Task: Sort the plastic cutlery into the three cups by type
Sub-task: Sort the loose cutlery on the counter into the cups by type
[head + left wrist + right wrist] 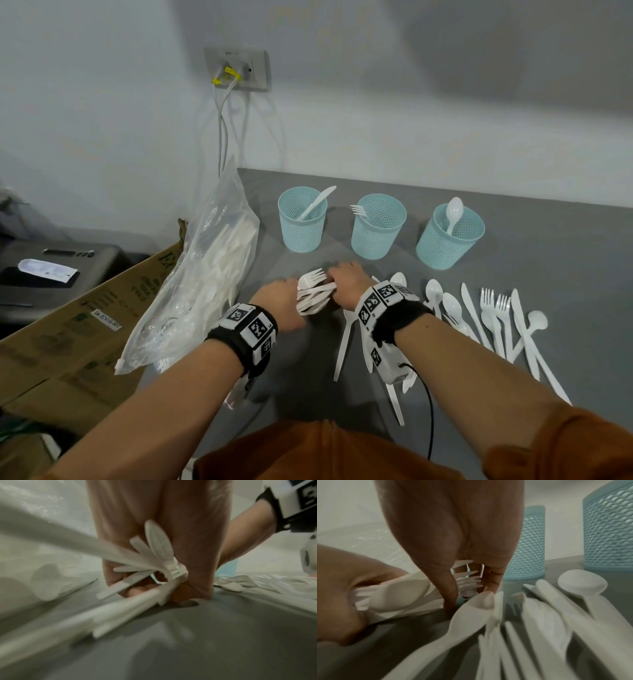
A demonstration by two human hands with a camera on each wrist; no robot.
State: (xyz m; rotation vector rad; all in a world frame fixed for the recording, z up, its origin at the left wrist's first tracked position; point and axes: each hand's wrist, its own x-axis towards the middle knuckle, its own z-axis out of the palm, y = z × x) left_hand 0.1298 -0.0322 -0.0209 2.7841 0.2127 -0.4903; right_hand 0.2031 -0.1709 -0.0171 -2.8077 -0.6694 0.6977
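Both hands meet over a bundle of white plastic cutlery (313, 294) near the middle of the grey table (548, 246). My left hand (279, 301) grips the bundle from the left, and my right hand (346, 284) curls round its other end; fork tines (313, 275) stick up between them. The left wrist view shows handles fanning out of my left hand's (145, 585) grip. Behind stand three blue mesh cups: the left cup (301, 221) holds a knife, the middle cup (376, 228) a fork, the right cup (448, 238) a spoon. Loose spoons, forks and knives (493, 318) lie to the right.
A clear plastic bag (202, 284) with more cutlery lies at the table's left edge, over a cardboard box (68, 342). A wall socket with cables (236, 70) is behind. More cutlery (346, 342) lies under my right wrist.
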